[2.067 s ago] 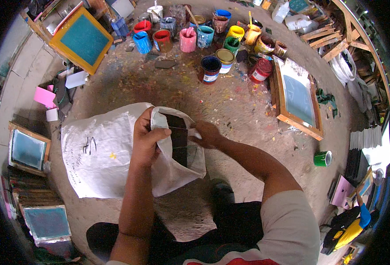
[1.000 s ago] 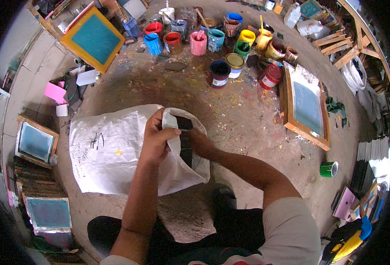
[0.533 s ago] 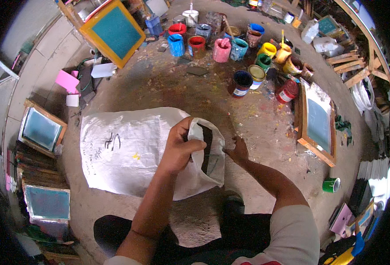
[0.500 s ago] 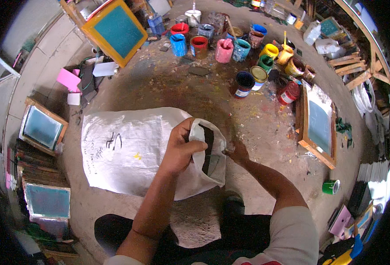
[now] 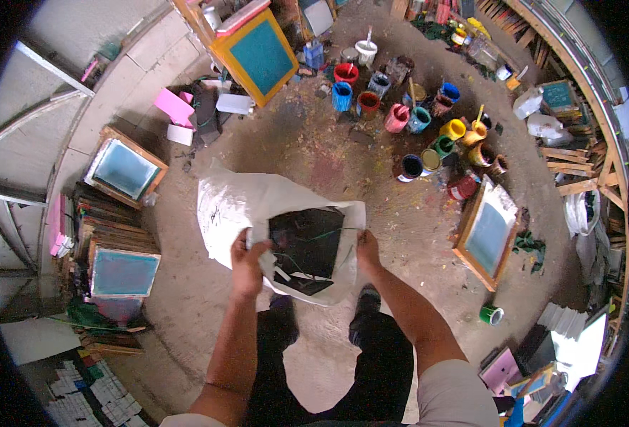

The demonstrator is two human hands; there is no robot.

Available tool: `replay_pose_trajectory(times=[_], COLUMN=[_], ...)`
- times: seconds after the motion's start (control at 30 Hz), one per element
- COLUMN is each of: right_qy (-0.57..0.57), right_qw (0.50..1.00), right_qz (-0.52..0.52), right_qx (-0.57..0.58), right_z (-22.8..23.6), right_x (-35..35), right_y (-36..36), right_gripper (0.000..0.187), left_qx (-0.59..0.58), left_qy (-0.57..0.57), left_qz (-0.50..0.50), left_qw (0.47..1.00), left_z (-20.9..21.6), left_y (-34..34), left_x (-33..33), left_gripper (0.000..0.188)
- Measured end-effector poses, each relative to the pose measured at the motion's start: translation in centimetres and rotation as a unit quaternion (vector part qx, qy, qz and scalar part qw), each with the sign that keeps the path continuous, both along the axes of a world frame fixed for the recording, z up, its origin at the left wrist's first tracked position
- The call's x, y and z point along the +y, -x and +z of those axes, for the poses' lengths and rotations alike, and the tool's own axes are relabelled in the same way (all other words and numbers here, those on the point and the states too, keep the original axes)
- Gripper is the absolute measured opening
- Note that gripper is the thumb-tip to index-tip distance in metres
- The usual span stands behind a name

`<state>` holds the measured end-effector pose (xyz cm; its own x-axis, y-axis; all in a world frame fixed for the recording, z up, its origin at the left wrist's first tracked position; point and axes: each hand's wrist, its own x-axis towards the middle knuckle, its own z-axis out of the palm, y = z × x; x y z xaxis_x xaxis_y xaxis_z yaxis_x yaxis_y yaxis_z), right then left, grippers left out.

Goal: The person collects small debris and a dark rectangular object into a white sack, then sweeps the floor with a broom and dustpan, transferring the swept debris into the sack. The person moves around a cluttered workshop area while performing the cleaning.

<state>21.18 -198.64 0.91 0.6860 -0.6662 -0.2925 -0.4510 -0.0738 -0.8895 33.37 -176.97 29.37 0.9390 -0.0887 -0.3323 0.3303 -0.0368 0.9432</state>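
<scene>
A large white woven sack (image 5: 272, 190) is in front of me, its wide mouth tipped up toward me. Dark, flat-looking contents with thin green string (image 5: 304, 242) show inside; what they are I cannot make out. My left hand (image 5: 247, 265) is closed on the near left of the sack's rim, thumb over the edge. On the opposite side, my right hand (image 5: 368, 251) grips the right edge of the rim. Dark handwritten marks show on the sack's far left side.
Open paint pots (image 5: 397, 117) in several colours stand at the far right of the stained floor. Framed screens lean at the far side (image 5: 263, 62), the left (image 5: 124, 169) and the right (image 5: 490, 231). A green can (image 5: 492, 314) lies at the near right.
The sack's mouth has been spread wide and turned toward me, showing more of its contents. My right hand, formerly beside the rim, now holds it. My view has shifted and pulled back.
</scene>
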Motion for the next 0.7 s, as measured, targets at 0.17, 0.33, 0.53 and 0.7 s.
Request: replay_pose_trajectory(times=[0.17,0.33,0.53,0.7], right_qy=[0.103,0.071,0.111,0.200], right_qw=[0.994,0.995,0.990,0.966], right_qz=[0.035,0.068,0.067,0.060], right_qx=[0.018,-0.027,0.052,0.150], right_z=[20.8,36.2,47.3,39.1], right_x=[0.5,4.5,6.7,4.0], right_y=[-0.7,-0.3,3.8,9.5], right_gripper=[0.038,0.027,0.031,0.023], left_qx=[-0.057,-0.013,0.000,0.011], left_qy=[0.081,-0.017,-0.078,-0.324], left_qz=[0.025,0.017,0.013,-0.133], left_qw=[0.995,1.000,0.997,0.937], left_z=[9.9,17.6,21.6,3.5], left_y=[-4.9,-4.6,2.9,7.7], left_x=[4.1,9.2,11.7,15.1], left_gripper=[0.033,0.034,0.030,0.018])
